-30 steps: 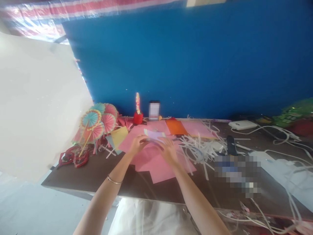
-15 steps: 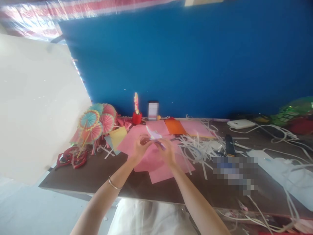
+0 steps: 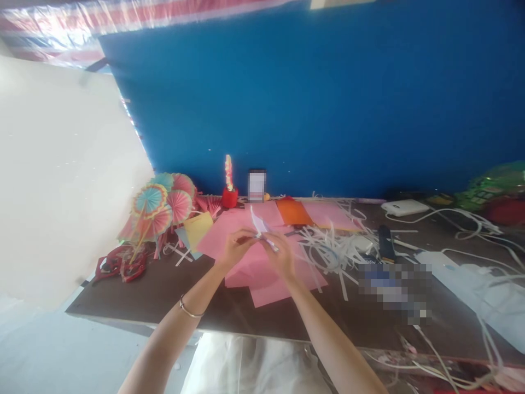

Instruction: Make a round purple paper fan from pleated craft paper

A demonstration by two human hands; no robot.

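Note:
Between my two hands is a small folded piece of pale lilac paper (image 3: pixel 259 223), one part of it sticking up. My left hand (image 3: pixel 238 244) pinches its left side with the fingertips. On the other side, my right hand (image 3: pixel 279 253) grips it, and a pale end shows by the fingers. The exact folds are too small to make out. Below both hands lie overlapping pink paper sheets (image 3: pixel 262 293) on the dark table (image 3: pixel 180 290).
Paper fans (image 3: pixel 150 201) stand at the left, near red-handled scissors (image 3: pixel 133 268). A red pot (image 3: pixel 230 198) stands at the back. Orange paper (image 3: pixel 293 212) lies behind my hands. White paper strips (image 3: pixel 328 246), a dark stapler-like object (image 3: pixel 385 243) and white cables (image 3: pixel 463 219) spread rightward.
The upright part of the lilac paper has turned and now looks narrower and steeper. My fingers have shifted slightly on it; both arms stay nearly in place.

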